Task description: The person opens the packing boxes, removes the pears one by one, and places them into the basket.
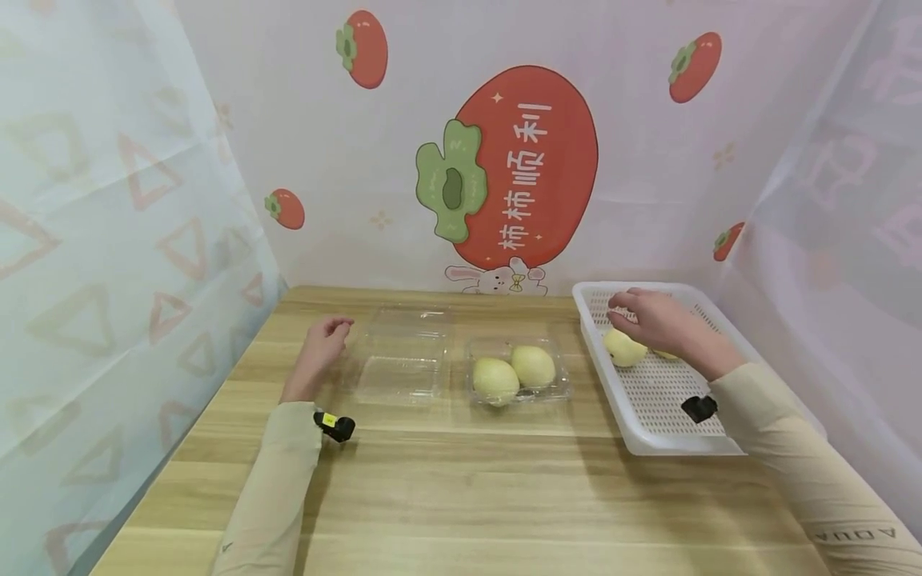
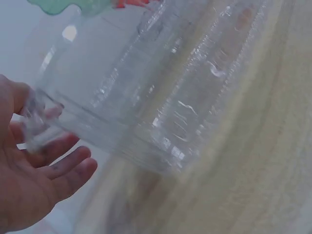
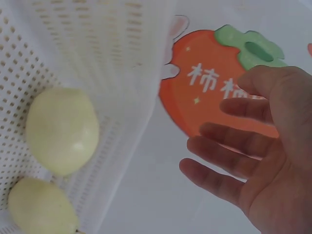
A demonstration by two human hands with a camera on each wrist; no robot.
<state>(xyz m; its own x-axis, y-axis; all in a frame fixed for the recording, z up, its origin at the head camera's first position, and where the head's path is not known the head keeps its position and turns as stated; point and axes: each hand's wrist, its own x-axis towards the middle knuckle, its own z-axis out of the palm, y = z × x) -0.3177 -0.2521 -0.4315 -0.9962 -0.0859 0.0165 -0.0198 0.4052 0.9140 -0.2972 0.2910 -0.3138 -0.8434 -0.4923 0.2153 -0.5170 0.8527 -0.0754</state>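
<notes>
Two pale-yellow, rounded pears lie in a white, rectangular, perforated plastic basket [image 1: 651, 392] at the right side of the wooden table [image 1: 461, 496]; the first pear [image 3: 62, 131] lies beside the second pear [image 3: 43, 207], both resting on the mesh floor. The right hand [image 1: 651, 316] is above these fruits, its fingers spread, lightly bent and holding nothing. To the left of the basket stands a clear, shallow plastic container [image 1: 551, 394] bearing two more pears, the left one [image 1: 495, 378] just beside the right one [image 1: 533, 366]. Farther left lies a clear plastic tray [image 1: 399, 376] with no fruit in it; whether it is joined to the container cannot be told. The left hand [image 1: 320, 348] lies at the tray's outer edge, relaxed rather than clenched; transparent plastic overlaps its index finger in the left wrist view, and whether they touch is unclear. Behind the table hangs a white sheet printed with a large red persimmon [image 1: 565, 168]. The step in hand appears to be picking a pear for packing; the next move would call for closing the right hand's fingers round one fruit and lifting it over the basket's wall, with the left hand steadying the plastic.
</notes>
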